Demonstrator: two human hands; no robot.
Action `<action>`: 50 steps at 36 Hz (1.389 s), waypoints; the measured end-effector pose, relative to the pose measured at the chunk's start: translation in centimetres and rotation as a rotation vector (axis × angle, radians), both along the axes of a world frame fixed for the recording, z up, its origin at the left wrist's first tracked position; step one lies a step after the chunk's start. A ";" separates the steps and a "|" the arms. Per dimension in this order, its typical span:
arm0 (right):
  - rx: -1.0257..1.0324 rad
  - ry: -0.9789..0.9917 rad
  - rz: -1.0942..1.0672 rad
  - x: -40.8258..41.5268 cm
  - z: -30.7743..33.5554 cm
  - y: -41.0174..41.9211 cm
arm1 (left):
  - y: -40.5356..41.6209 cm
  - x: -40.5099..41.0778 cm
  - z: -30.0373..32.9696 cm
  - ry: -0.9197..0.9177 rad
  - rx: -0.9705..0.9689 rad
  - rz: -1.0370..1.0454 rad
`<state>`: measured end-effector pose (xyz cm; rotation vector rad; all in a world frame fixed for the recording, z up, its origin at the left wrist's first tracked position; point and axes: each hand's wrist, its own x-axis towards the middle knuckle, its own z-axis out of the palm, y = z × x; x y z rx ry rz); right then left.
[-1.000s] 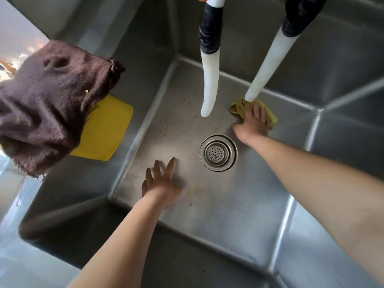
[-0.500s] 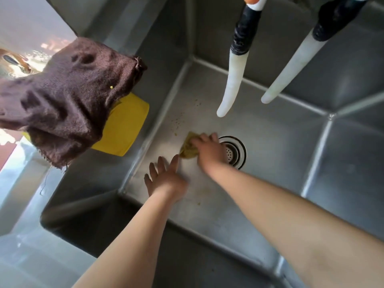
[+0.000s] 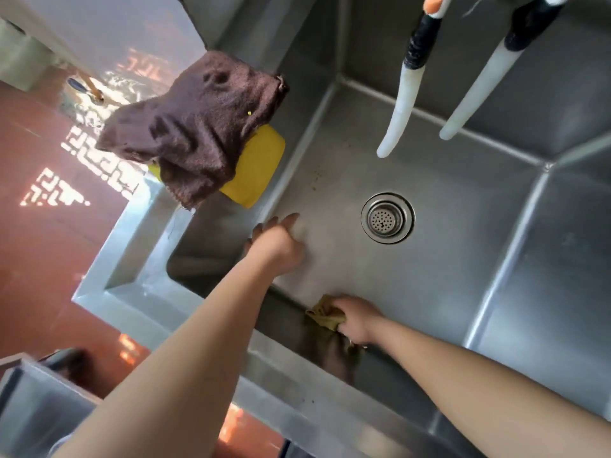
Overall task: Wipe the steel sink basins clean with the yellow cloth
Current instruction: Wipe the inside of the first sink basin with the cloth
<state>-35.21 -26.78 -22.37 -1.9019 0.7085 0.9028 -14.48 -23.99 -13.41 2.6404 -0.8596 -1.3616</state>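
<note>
Progress: the wiping is under way in one basin only. The sink basin floor around the drain strainer is showing a dull, fairly even sheen, which suggests it is receiving attention, though dark specks are remaining along the left floor seam near the wall. The near seam and front wall are being worked at this moment. The side walls, the rear wall under the two white hoses and any further basin are, by my judgement, outstanding; no second basin is clearly showing in this view.

Right hand: the grip is curling closed around the yellow cloth, fingers bunching it into a wad and pressing it into the corner where the basin floor meets the front wall. The cloth is lying at that near seam, well apart from the drain.

Left hand: the grip is holding nothing; fingers are spreading flat against the floor at the left corner, apparently bracing the body.

Other items: a brown towel is draping over the left rim, covering part of a yellow object hanging against the left wall. Neither is being used.
</note>
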 end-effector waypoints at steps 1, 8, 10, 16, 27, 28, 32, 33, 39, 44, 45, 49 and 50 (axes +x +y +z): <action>0.024 0.070 -0.009 -0.1 0.7 -0.1 | 0.8 0.1 1.2 -0.003 -0.007 0.000; -0.075 0.201 -0.243 -3.1 6.7 -1.0 | 5.0 -1.0 9.2 0.066 -0.169 0.047; -0.089 0.155 -0.368 -3.6 8.4 -0.7 | 5.6 -1.9 11.5 0.080 -0.263 0.011; -0.178 0.076 -0.586 -3.3 12.3 -0.6 | 6.3 -0.4 15.9 -0.032 -0.554 -0.150; -0.340 0.102 -0.986 0.5 16.2 2.6 | -1.8 14.1 15.1 -0.498 -0.530 -0.628; -0.340 0.099 -1.032 1.1 16.4 2.9 | -2.2 14.4 15.0 -0.508 -0.506 -0.661; -0.371 0.034 -1.179 3.7 17.4 3.9 | -2.6 13.0 15.5 -0.420 -0.708 -0.734; -0.348 0.019 -1.229 4.3 17.8 3.8 | -2.4 12.1 15.7 -0.290 -0.783 -0.716; -0.086 -0.206 -1.372 6.8 22.1 2.6 | 0.1 7.0 14.4 0.296 -0.549 -0.896; -0.090 -0.238 -1.142 6.3 22.9 1.0 | -0.2 4.7 11.9 0.289 -0.515 -0.996; -0.057 -0.257 -1.143 6.0 22.7 0.7 | -0.4 4.4 11.5 0.320 -0.507 -0.956; 0.126 -0.240 -1.206 4.9 20.9 -0.3 | -1.7 3.6 9.9 0.448 -0.406 -0.705; 0.140 -0.218 -1.234 4.5 20.4 -0.6 | -2.1 3.5 9.4 0.447 -0.378 -0.678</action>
